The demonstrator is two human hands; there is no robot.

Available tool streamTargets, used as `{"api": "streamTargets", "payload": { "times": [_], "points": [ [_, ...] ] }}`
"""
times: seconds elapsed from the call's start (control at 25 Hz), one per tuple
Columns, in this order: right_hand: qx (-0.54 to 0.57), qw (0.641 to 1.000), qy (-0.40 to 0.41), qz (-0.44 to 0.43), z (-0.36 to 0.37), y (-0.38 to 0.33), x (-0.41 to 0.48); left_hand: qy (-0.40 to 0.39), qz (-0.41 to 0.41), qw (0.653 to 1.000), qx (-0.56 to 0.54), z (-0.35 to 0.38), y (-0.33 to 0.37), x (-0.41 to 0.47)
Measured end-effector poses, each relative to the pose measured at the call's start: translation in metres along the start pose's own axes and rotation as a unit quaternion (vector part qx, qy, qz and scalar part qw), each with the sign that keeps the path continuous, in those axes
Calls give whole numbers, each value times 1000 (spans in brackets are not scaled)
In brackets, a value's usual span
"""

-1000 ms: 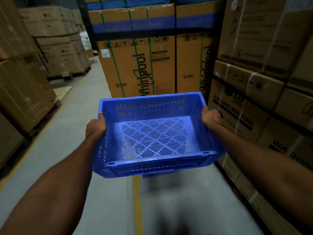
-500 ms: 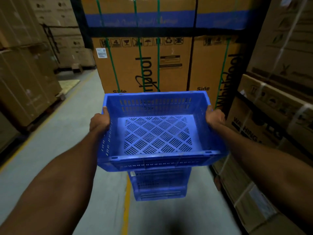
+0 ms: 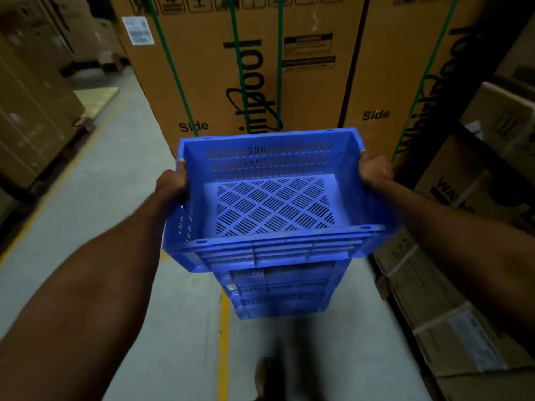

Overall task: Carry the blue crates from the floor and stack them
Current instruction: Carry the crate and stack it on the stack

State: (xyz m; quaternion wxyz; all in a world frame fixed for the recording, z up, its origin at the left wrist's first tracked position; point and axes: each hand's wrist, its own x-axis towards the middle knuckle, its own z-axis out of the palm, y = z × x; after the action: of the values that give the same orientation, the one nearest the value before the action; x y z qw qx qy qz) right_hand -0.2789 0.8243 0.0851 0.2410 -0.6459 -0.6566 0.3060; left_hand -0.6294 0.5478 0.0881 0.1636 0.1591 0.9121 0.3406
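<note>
Strapped cartons (image 3: 220, 82), yellow floor line (image 3: 223, 342)

Hidden or unreadable
Cannot see most of the blue plastic crate stack (image 3: 285, 296) beneath the carried blue slotted plastic crate (image 3: 272, 204), nor the fingers of left hand (image 3: 171, 183) and right hand (image 3: 375, 169); cannot read the white paper label (image 3: 138, 30).

You can read "Side" low on the tall carton (image 3: 202, 91) ahead of you, and again on the neighbour carton (image 3: 385, 82). The white barcode label (image 3: 138, 30) is too blurred to read.
</note>
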Motion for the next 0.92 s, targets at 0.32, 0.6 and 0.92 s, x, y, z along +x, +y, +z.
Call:
{"api": "streamTargets", "payload": {
  "times": [0.32, 0.6, 0.92],
  "points": [
    [-48, 999, 9, 21, 66, -20, 76, -33, 11, 999, -24, 52, 9, 99],
    [-102, 994, -8, 44, 95, 0, 109, -64, -13, 997, -44, 89, 9, 132],
    [-205, 979, -1, -7, 86, -2, 98, -60, 19, 996, 65, 88, 5, 125]
  ]
}}
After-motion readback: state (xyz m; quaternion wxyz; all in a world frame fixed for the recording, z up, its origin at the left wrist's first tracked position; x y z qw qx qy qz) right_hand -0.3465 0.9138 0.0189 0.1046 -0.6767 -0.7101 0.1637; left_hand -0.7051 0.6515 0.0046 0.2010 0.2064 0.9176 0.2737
